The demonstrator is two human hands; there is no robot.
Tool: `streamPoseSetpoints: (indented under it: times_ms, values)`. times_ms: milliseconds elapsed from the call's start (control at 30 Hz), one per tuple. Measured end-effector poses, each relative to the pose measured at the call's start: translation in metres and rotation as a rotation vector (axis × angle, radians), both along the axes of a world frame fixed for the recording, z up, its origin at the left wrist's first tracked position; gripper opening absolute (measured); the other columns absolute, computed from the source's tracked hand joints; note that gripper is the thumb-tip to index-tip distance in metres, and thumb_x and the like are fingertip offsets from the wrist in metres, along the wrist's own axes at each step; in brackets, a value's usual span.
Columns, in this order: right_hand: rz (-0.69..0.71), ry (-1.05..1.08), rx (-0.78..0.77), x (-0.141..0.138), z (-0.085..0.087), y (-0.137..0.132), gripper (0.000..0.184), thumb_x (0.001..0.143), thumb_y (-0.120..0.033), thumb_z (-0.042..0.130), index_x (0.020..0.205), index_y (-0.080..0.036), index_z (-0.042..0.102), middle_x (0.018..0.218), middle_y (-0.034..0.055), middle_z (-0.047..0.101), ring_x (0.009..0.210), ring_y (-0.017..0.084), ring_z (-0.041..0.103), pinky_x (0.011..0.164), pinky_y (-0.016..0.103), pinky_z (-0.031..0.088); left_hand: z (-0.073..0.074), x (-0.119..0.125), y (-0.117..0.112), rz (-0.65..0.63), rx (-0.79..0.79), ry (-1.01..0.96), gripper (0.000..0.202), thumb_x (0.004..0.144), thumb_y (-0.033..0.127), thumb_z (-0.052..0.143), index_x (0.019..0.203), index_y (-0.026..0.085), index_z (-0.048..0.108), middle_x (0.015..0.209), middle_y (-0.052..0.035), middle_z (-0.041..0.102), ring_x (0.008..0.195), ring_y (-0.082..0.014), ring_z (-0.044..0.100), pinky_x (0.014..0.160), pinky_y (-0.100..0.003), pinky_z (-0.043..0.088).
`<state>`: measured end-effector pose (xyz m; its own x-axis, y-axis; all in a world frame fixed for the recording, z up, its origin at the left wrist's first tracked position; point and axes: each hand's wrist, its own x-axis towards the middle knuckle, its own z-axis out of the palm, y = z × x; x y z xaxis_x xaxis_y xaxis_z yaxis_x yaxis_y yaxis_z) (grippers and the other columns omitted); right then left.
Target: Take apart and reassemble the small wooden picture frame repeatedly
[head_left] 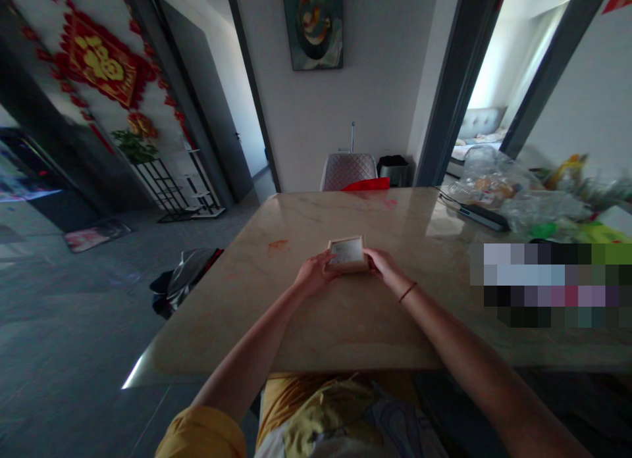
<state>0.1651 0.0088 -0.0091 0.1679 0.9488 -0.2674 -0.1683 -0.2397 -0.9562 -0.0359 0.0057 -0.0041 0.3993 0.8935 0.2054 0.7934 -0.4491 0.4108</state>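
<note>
Two hands share one small wooden frame (348, 253): the left hand (313, 274) curls its fingers round the near left edge and the right hand (384, 266) grips the right edge, so both are grasping it, neither released. The frame lies face up between them, at or just above the marble table (345, 326); whether it is lifted clear I cannot tell. By my reading the handling is at an early stage: the frame is taken in hand, but nothing shows it turned, opened or set anywhere else.

A red cord (407, 291) circles the right wrist. Beyond the left hand's knuckles there is an orange smear (277, 245) on the stone. Straight ahead of both hands, past bare tabletop, a quilted chair (348, 170) stands at the far edge with something red (366, 184) on it. Well off to the right of the right hand lie a dark flat device (481, 216) and crumpled plastic bags (494, 178). Nothing sits close enough to hinder either hand.
</note>
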Motion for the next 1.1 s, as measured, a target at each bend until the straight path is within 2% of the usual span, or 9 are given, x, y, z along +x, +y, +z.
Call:
streamPoseSetpoints:
  times_ms: [133,233,400,500,767,1100]
  values:
    - [0.014,0.065,0.002,0.002,0.003,0.0,0.013,0.075,-0.028,0.059,0.066,-0.018,0.058,0.054,-0.0031,0.058,0.038,0.007,0.041,0.036,0.019,0.029,0.003,0.007,-0.008,0.075,0.075,0.038,0.062,0.072,0.046,0.069,0.126,0.019,0.055,0.138,-0.0116,0.049,0.13,-0.0283,0.04,0.111,-0.044,0.024]
    - [0.028,0.087,0.03,0.004,0.003,0.0,0.014,0.076,-0.03,0.058,0.069,-0.018,0.061,0.062,-0.0011,0.064,0.037,0.006,0.038,0.035,0.019,0.029,0.005,0.011,-0.012,0.129,0.124,0.055,0.061,0.07,0.049,0.069,0.123,0.02,0.057,0.139,-0.0113,0.047,0.133,-0.0303,0.034,0.113,-0.049,0.016]
    - [0.103,0.065,0.109,0.002,0.001,-0.003,0.016,0.076,-0.031,0.057,0.072,-0.017,0.064,0.072,0.0023,0.069,0.038,0.005,0.039,0.038,0.02,0.031,0.006,0.014,-0.013,0.042,0.14,0.0,0.059,0.072,0.036,0.07,0.125,0.018,0.055,0.135,-0.0107,0.051,0.127,-0.0248,0.043,0.11,-0.039,0.027]
    - [0.132,0.069,0.108,-0.001,0.002,-0.005,0.016,0.077,-0.029,0.057,0.074,-0.016,0.064,0.073,0.0031,0.069,0.038,0.005,0.039,0.039,0.02,0.034,0.007,0.015,-0.013,0.041,0.114,-0.025,0.06,0.073,0.03,0.068,0.13,0.019,0.051,0.136,-0.0083,0.051,0.124,-0.0232,0.046,0.108,-0.034,0.032]
    - [0.147,0.163,0.062,-0.002,0.01,-0.01,0.017,0.081,-0.021,0.047,0.076,-0.015,0.063,0.068,0.0032,0.069,0.037,0.006,0.042,0.04,0.02,0.038,0.016,0.013,-0.017,0.056,0.056,0.022,0.062,0.074,0.021,0.063,0.133,0.029,0.048,0.138,0.0001,0.05,0.122,-0.0221,0.05,0.103,-0.031,0.037]
    - [0.218,0.157,0.08,-0.003,0.017,-0.016,0.018,0.082,-0.022,0.05,0.077,-0.014,0.065,0.07,0.0049,0.07,0.038,0.005,0.044,0.041,0.018,0.04,0.021,0.012,-0.02,0.055,0.045,0.019,0.06,0.077,0.022,0.06,0.135,0.027,0.046,0.137,-0.0033,0.051,0.116,-0.0226,0.055,0.097,-0.031,0.042]
